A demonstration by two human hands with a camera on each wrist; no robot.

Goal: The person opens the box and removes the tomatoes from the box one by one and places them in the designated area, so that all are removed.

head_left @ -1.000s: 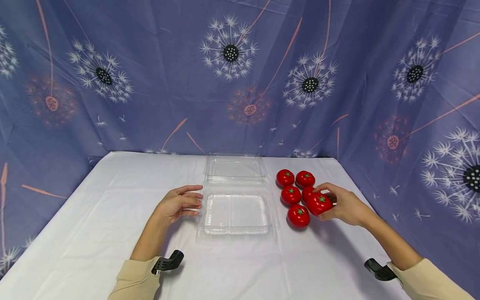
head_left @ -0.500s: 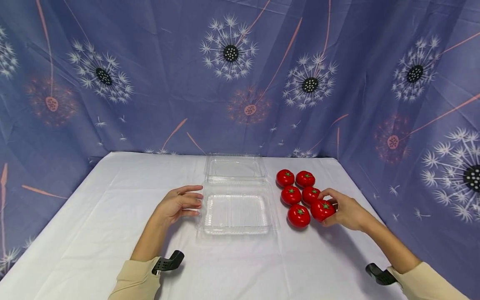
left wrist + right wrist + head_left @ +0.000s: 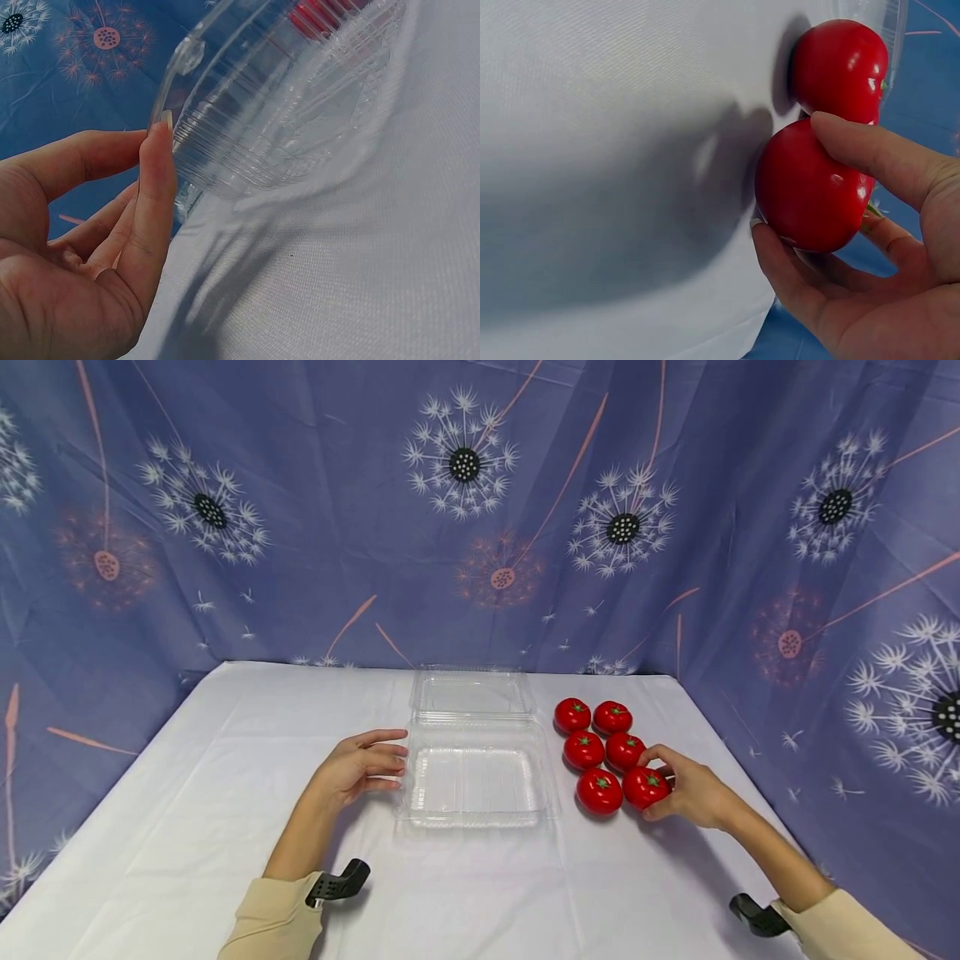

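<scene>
My right hand (image 3: 693, 789) grips a glossy red tomato (image 3: 645, 787), thumb on the near side and fingers round the far side. In the right wrist view, this tomato (image 3: 806, 191) is close over the white cloth, and another tomato (image 3: 836, 67) sits beyond it. An opened clear plastic clamshell container (image 3: 474, 821) lies in the middle, its lid (image 3: 472, 695) folded back toward the curtain. My left hand (image 3: 360, 767) is at the container's left edge. The left wrist view shows its thumb and a fingertip pinching the container's rim (image 3: 176, 67).
Several more red tomatoes (image 3: 582, 750) stand grouped to the right of the container, left of and behind the held one. A white cloth (image 3: 450, 893) covers the table. A blue dandelion-print curtain (image 3: 337, 527) closes off the back and sides.
My right hand has lowered the tomato and brought it toward me, beside the front tomato of the group; the tomato behind it now shows more fully. My left hand has held its place.
</scene>
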